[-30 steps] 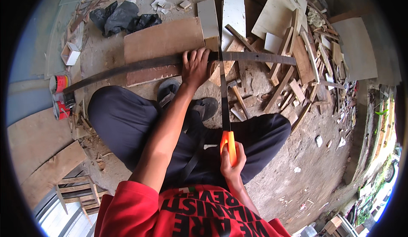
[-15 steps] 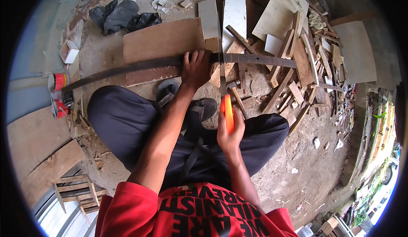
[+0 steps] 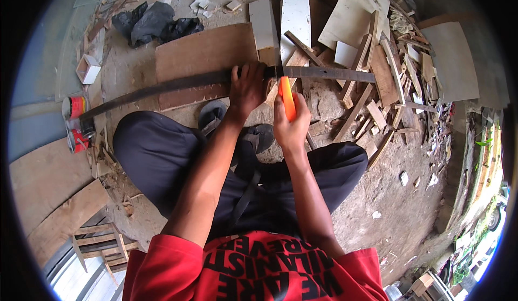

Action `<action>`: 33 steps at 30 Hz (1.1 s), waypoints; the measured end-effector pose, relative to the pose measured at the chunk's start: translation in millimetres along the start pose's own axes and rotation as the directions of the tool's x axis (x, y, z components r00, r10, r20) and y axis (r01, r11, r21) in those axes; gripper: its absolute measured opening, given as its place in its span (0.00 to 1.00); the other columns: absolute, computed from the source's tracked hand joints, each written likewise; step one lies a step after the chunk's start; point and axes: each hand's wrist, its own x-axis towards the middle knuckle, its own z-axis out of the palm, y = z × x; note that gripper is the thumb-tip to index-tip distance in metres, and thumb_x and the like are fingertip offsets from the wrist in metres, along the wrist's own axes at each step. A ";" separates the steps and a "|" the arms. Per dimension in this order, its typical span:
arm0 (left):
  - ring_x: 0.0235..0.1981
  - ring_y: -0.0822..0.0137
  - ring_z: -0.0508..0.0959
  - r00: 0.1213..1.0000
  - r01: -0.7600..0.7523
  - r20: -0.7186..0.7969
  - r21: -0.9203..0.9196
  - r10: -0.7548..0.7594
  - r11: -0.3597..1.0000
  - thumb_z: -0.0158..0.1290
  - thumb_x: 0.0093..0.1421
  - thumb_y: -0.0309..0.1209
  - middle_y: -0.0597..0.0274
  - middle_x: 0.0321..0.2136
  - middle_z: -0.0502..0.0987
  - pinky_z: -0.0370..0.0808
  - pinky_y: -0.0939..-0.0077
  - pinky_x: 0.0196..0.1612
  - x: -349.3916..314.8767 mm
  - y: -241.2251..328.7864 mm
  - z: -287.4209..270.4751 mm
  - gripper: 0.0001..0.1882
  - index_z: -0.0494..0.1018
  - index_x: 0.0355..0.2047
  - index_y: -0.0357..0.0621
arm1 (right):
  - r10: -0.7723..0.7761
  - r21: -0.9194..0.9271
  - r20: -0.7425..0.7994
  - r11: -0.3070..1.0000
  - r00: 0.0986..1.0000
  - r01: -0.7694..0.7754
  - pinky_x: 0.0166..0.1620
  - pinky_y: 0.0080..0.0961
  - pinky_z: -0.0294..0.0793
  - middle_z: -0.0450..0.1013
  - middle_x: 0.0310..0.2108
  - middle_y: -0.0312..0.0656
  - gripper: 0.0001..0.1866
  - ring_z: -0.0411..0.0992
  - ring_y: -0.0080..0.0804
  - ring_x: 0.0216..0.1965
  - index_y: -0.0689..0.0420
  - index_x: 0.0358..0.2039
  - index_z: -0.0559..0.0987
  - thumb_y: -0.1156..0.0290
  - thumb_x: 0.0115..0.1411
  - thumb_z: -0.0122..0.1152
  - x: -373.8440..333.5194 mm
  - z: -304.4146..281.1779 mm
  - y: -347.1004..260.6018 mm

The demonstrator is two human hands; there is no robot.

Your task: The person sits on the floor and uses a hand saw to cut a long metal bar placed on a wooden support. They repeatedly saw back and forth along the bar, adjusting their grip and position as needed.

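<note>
A long dark wooden strip runs crosswise in front of me. My left hand is closed over it near its middle, fingers wrapped across the top. Just right of that, my right hand grips the orange handle of a handsaw. The saw's thin blade points away from me and crosses the strip close to my left fingers. The handle now lies near the strip's front edge. Where the teeth meet the wood is too fine to make out.
Wood offcuts lie heaped at the right. A brown board lies beyond the strip, with a black plastic bag behind it. Red cans stand by the strip's left end. A small slatted wooden frame is at lower left.
My right hand has pushed the saw forward, away from me, so the handle has come up close to the strip. My left hand stays in place on the wood.
</note>
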 end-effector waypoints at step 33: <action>0.55 0.60 0.68 0.996 0.056 0.074 0.033 -0.058 0.998 0.50 0.63 0.46 0.60 0.49 0.70 0.56 0.49 0.61 -7.1 -3.4 7.8 0.23 0.66 0.53 0.47 | 0.138 0.129 0.072 0.981 0.988 -0.147 0.28 0.17 0.68 0.73 0.23 0.37 0.07 0.68 0.17 0.24 0.66 0.39 0.74 0.77 0.62 0.58 -122.1 -48.6 9.9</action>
